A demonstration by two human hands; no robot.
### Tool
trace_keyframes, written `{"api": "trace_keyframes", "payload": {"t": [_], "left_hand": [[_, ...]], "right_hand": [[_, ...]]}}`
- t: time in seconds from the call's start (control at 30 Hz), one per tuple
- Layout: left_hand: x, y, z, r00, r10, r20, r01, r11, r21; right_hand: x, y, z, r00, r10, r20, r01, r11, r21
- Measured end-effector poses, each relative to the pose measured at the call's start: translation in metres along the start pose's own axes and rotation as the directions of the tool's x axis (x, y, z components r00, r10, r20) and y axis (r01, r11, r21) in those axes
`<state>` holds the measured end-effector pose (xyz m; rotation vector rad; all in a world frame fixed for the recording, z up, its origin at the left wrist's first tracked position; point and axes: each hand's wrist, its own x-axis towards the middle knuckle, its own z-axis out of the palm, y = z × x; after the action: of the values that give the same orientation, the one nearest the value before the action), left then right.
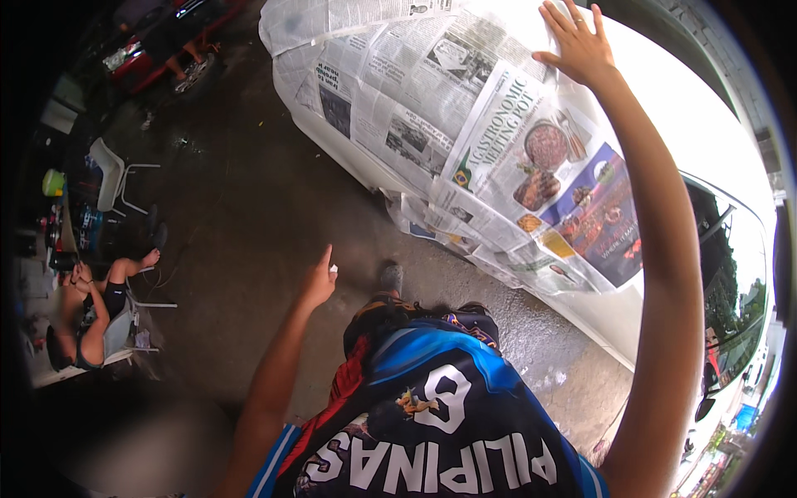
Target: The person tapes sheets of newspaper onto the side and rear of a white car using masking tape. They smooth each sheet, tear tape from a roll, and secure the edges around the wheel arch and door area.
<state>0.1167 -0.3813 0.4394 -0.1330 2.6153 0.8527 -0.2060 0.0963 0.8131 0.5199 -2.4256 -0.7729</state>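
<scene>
My right hand (579,48) lies with fingers spread on the upper part of a white vehicle (672,91), at the edge of its newspaper covering. The newspaper sheets (398,91) overlap across the body panel, and their lower edges hang loose and crumpled. My left hand (318,282) is low over the ground, away from the vehicle. Its index finger points forward while the other fingers curl around a small white thing (334,270), too small to name. Most of that thing is hidden in the hand.
A person sits on a chair (124,328) at the left, beside a white plastic chair (108,174). Beyond, a red car (137,66) stands with another person by its wheel. The dark concrete ground (224,199) looks wet in places. Side windows (722,274) are at the right.
</scene>
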Motion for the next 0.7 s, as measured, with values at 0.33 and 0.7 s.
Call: {"api": "trace_keyframes", "payload": {"t": [0.33,0.7], "left_hand": [[-0.247,-0.182,0.122,0.609,-0.764,0.212,0.793,0.59,-0.154],[-0.443,-0.186,0.218,0.694,-0.471,0.544,0.575,0.817,-0.026]], "right_hand": [[-0.332,-0.253,0.026,0.989,-0.079,-0.125,0.147,0.635,0.759],[-0.912,-0.393,-0.102,0.184,-0.632,0.753,-0.945,-0.324,-0.041]]}}
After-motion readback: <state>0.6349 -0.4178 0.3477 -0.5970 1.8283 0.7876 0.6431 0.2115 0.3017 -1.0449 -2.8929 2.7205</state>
